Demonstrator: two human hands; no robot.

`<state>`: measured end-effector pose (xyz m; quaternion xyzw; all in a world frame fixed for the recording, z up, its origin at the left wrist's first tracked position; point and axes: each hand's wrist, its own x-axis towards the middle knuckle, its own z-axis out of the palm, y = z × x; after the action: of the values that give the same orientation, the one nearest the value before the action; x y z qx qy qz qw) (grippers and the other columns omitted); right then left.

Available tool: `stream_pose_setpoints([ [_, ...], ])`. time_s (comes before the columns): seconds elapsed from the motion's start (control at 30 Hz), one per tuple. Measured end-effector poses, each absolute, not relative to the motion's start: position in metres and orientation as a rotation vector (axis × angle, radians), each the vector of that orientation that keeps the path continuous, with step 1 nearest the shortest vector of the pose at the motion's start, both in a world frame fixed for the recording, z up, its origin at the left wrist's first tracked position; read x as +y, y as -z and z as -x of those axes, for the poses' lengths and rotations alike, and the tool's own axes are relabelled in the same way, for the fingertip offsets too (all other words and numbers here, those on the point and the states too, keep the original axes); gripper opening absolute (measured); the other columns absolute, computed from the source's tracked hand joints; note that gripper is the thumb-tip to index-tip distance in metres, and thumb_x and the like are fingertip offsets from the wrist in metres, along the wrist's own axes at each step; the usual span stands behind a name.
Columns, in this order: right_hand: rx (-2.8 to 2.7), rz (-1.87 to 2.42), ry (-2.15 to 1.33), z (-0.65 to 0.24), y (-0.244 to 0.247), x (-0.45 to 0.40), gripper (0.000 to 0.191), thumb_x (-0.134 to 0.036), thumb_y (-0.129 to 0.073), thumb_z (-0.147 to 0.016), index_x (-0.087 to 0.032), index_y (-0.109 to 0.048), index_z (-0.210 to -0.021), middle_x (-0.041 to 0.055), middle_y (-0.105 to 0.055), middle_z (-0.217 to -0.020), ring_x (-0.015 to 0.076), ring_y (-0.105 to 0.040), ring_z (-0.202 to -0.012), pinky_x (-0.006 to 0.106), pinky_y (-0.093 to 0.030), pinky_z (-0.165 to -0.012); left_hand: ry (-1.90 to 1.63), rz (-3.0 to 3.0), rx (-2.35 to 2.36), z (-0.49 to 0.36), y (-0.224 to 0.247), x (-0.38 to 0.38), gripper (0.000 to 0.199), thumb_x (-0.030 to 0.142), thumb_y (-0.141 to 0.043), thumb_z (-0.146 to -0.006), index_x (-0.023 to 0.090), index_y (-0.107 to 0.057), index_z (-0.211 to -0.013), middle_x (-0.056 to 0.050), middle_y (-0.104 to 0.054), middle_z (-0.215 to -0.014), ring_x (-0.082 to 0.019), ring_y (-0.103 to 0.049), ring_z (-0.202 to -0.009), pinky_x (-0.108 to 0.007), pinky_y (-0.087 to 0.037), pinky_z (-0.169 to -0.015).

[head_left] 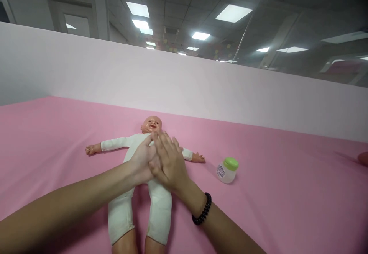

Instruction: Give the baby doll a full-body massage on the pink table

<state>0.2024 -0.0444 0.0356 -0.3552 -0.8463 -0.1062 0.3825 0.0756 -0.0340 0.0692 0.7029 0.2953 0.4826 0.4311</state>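
Nearest, the two forearms come in from the lower corners, a black beaded bracelet point(202, 209) circling the right wrist. Between them lie the bare lower legs of a doll point(159, 204) in a white suit, on its back on a pink surface point(281, 192). Over its torso, the left hand point(143, 161) and the right hand point(170, 161) meet palm to palm. The right hand's fingers are straight and set close together, laid across the left; the left hand's fingers are mostly hidden behind them, so how far they spread I cannot tell. The doll's arms stretch out to both sides, and its head lies just past the fingertips. Near the doll's hand on the right side stands a clear jar point(226, 173) with a green lid point(230, 164) and a printed label. A reddish-brown thing, too cut off to identify, shows at the right edge. Behind rises a pale panel point(178, 81); farther off are a door point(76, 22) and lit ceiling lights point(234, 13).
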Motion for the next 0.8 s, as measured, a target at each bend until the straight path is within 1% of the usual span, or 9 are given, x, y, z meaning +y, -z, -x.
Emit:
stream_pose_setpoints([
  [0.03,-2.137,0.976,0.194,-0.203,-0.035,-0.043,0.071,-0.051,-0.031,-0.106,-0.02,-0.016,-0.169,0.0101,-0.029,-0.17,0.0302,-0.023,-0.16,0.059,-0.021,-0.129,-1.145,-1.703,0.662,-0.074,-0.075,-0.036,0.08,0.055,-0.015,-0.102,0.005,-0.076,-0.118,-0.016,-0.076,-0.123,-0.025,-0.062,-0.134,-0.035,-0.047,-0.114],
  [0.13,-2.156,0.983,0.055,-0.209,-0.038,-0.039,0.073,-0.049,-0.033,-0.107,-0.025,-0.004,-0.17,0.0065,-0.017,-0.174,0.0288,-0.01,-0.163,0.062,-0.01,-0.131,-0.964,-1.275,0.36,-0.073,-0.086,-0.038,0.076,0.063,-0.025,-0.101,0.009,-0.071,-0.127,-0.019,-0.074,-0.127,-0.031,-0.06,-0.137,-0.049,-0.039,-0.122],
  [0.2,-2.141,0.95,-0.042,-0.21,-0.038,-0.037,0.072,-0.049,-0.034,-0.108,-0.029,-0.002,-0.17,0.003,-0.011,-0.175,0.027,-0.003,-0.163,0.062,-0.005,-0.131,-0.995,-1.218,0.329,-0.074,-0.082,-0.034,0.072,0.064,-0.028,-0.101,0.013,-0.066,-0.135,-0.016,-0.07,-0.135,-0.031,-0.056,-0.14,-0.05,-0.035,-0.125],
  [0.27,-2.057,0.955,-0.216,-0.207,-0.035,-0.035,0.07,-0.047,-0.034,-0.109,-0.032,-0.003,-0.169,-0.0001,-0.008,-0.175,0.0237,-0.001,-0.163,0.058,-0.006,-0.133,-1.082,-1.402,0.432,-0.07,-0.072,-0.023,0.065,0.06,-0.03,-0.103,0.017,-0.063,-0.139,-0.013,-0.068,-0.138,-0.03,-0.056,-0.139,-0.048,-0.036,-0.124],
  [0.33,-1.948,0.965,-0.441,-0.202,-0.027,-0.031,0.067,-0.046,-0.035,-0.109,-0.031,-0.01,-0.169,0.0,-0.011,-0.175,0.0212,-0.006,-0.163,0.053,-0.013,-0.134,-1.062,-1.743,0.605,-0.061,-0.06,-0.009,0.059,0.058,-0.034,-0.105,0.018,-0.064,-0.136,-0.012,-0.07,-0.134,-0.029,-0.059,-0.133,-0.047,-0.04,-0.12],
  [0.43,-1.825,0.95,-0.703,-0.198,-0.014,-0.025,0.062,-0.045,-0.042,-0.107,-0.025,-0.033,-0.165,0.0045,-0.031,-0.169,0.021,-0.026,-0.159,0.048,-0.023,-0.132,-0.863,-2.172,0.855,-0.037,-0.05,0.006,0.053,0.055,-0.036,-0.106,0.018,-0.07,-0.125,-0.012,-0.074,-0.123,-0.029,-0.065,-0.12,-0.045,-0.047,-0.111],
  [0.53,-1.813,0.894,-0.782,-0.2,-0.008,-0.021,0.056,-0.042,-0.051,-0.103,-0.022,-0.05,-0.156,0.0059,-0.045,-0.162,0.0216,-0.038,-0.154,0.045,-0.028,-0.131,-0.808,-2.326,0.93,-0.015,-0.045,0.008,0.053,0.051,-0.031,-0.109,0.02,-0.069,-0.128,-0.01,-0.072,-0.13,-0.027,-0.067,-0.119,-0.041,-0.05,-0.108],
  [0.63,-1.903,0.836,-0.821,-0.203,-0.011,-0.022,0.057,-0.041,-0.055,-0.102,-0.022,-0.051,-0.155,0.0061,-0.042,-0.163,0.0221,-0.037,-0.155,0.045,-0.026,-0.131,-0.818,-2.43,0.928,0.002,-0.035,0.004,0.05,0.048,-0.035,-0.108,0.023,-0.062,-0.142,-0.009,-0.064,-0.146,-0.027,-0.061,-0.133,-0.042,-0.046,-0.117],
  [0.8,-2.213,0.832,-0.744,-0.208,-0.027,-0.025,0.05,-0.039,-0.048,-0.106,-0.026,-0.051,-0.154,0.0047,-0.033,-0.166,0.0235,-0.032,-0.157,0.05,-0.026,-0.13,-0.896,-2.419,1.089,0.018,0.0,0.004,0.062,0.053,-0.041,-0.105,0.022,-0.047,-0.158,-0.01,-0.046,-0.163,-0.031,-0.039,-0.154,-0.052,-0.027,-0.13],
])
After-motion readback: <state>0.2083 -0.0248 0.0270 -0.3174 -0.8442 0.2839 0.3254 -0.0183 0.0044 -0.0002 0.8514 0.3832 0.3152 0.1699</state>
